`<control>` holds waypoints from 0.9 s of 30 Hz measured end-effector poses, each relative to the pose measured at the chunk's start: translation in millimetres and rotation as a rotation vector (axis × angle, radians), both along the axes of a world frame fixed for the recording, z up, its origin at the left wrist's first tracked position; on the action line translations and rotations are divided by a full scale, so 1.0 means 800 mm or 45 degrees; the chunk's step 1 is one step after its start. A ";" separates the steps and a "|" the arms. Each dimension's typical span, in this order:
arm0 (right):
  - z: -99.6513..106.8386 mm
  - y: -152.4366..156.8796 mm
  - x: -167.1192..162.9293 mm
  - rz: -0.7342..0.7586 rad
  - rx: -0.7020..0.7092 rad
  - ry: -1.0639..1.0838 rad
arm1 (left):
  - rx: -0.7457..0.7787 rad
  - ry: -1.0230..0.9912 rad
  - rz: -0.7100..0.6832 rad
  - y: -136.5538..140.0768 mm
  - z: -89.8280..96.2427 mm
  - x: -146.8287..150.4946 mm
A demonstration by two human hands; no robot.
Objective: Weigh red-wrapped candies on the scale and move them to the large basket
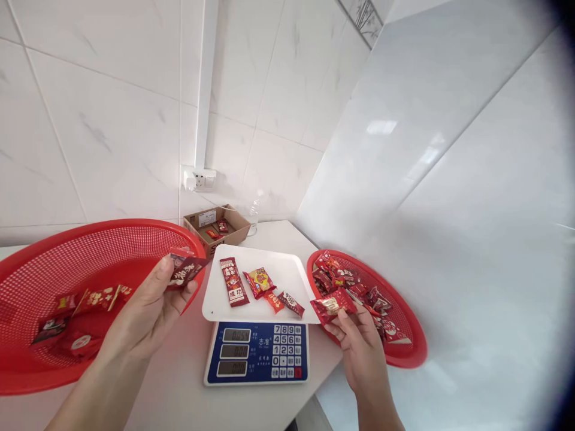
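My left hand (150, 305) pinches dark red snack packets (185, 269) above the near rim of the large red basket (103, 230). In my right hand (354, 341) is a red and gold snack packet (333, 304), held between the scale and the smaller red basket (415, 353). Between my hands stands a digital scale (258, 353) with a white tray (265, 254). On the tray lie a long red packet (233, 282), a yellow and red packet (259, 282), a small orange-red packet (274, 301) and a dark red packet (291, 304).
Behind the scale, a cardboard box (240, 233) holds a few packets, beside a clear plastic bottle (255, 209). A wall socket (204, 179) has a plug and cable. Both baskets contain packets. The white table (287, 230) meets a wall panel at right.
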State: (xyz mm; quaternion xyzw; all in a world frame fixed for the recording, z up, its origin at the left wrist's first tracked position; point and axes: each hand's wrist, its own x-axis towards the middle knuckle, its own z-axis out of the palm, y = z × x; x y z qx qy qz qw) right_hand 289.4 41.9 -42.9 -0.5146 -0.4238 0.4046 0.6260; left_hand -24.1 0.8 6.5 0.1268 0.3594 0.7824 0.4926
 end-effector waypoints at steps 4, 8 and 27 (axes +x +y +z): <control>-0.009 0.000 -0.005 0.026 0.023 -0.287 | 0.026 0.004 -0.020 -0.003 0.002 0.000; -0.017 0.003 -0.027 0.165 0.166 -0.585 | 0.034 0.013 -0.055 -0.007 0.001 0.004; -0.004 0.020 -0.041 0.085 0.146 -0.990 | 0.124 -0.022 -0.044 -0.009 0.007 0.001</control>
